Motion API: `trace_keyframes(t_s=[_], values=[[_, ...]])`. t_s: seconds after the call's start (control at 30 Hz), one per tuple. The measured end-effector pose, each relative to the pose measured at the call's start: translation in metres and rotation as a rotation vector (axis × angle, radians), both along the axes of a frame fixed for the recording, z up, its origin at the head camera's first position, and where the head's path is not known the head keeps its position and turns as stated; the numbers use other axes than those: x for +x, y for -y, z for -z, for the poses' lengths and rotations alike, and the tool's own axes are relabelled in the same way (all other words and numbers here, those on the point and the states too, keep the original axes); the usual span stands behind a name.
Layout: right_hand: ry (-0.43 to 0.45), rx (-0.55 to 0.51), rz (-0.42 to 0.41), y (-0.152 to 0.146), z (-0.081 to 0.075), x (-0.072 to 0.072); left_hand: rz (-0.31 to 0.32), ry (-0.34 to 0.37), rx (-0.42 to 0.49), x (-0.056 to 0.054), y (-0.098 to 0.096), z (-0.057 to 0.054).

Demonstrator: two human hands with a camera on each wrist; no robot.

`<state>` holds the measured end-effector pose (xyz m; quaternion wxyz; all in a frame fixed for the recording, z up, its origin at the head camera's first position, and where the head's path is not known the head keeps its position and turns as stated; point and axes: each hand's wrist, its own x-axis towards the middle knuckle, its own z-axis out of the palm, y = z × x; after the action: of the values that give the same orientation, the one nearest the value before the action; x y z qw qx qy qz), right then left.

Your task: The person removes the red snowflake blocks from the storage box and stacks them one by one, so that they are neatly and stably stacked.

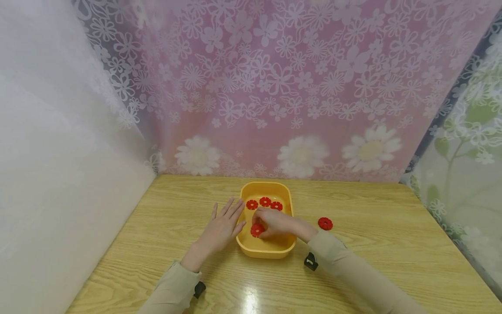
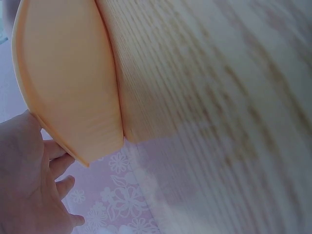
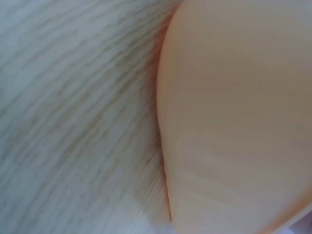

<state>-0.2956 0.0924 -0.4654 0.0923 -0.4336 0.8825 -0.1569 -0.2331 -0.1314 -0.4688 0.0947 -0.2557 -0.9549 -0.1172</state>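
Red notched disc [image 1: 254, 230] sits at the fingertips of your right hand [image 1: 273, 221], inside the near half of a yellow tub [image 1: 264, 254] on a wood-grain table [image 1: 376, 244]. Your thumb and fingers curl about its edge in a pinch, the thumb at the near side and the fingers at the far side, leaving most of the face in sight; whether it touches the tub's floor, you cannot tell. Your right wrist view shows only tub wall and tabletop, not the grip.

The disc looks like thin plastic: probably light, stiff and hardly fragile, perhaps a little slick on its flat faces. Your surest hold is likely the notched rim, taken at opposite sides, where the slots give fingertips some bite.

Your left hand [image 1: 220, 227] lies with fingers extended at the tub's left rim, pinching no disc. Three more red discs [image 1: 252, 204] rest near the tub's far end, beyond your pinch, while another red disc [image 1: 325, 223] lies on the table to the tub's right.
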Motion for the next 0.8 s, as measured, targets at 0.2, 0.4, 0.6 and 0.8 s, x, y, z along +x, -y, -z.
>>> trace_keyframes(t_s=[0.2,0.4,0.6,0.8], values=[[-0.01,-0.024,-0.033,0.0015,-0.0011,0.0046,0.003,0.001,0.002,0.0003,0.0006,-0.0005],[0.008,-0.038,-0.042,0.0033,-0.0011,0.0069,0.0,0.0,-0.02,-0.0001,0.0004,-0.0002],[0.039,-0.042,-0.036,0.0044,-0.0014,0.0075,0.001,-0.003,-0.009,-0.0008,0.0002,0.0013],[0.064,-0.047,-0.024,0.0046,-0.0014,0.0083,-0.002,0.007,-0.007,0.0,0.0002,0.0007]])
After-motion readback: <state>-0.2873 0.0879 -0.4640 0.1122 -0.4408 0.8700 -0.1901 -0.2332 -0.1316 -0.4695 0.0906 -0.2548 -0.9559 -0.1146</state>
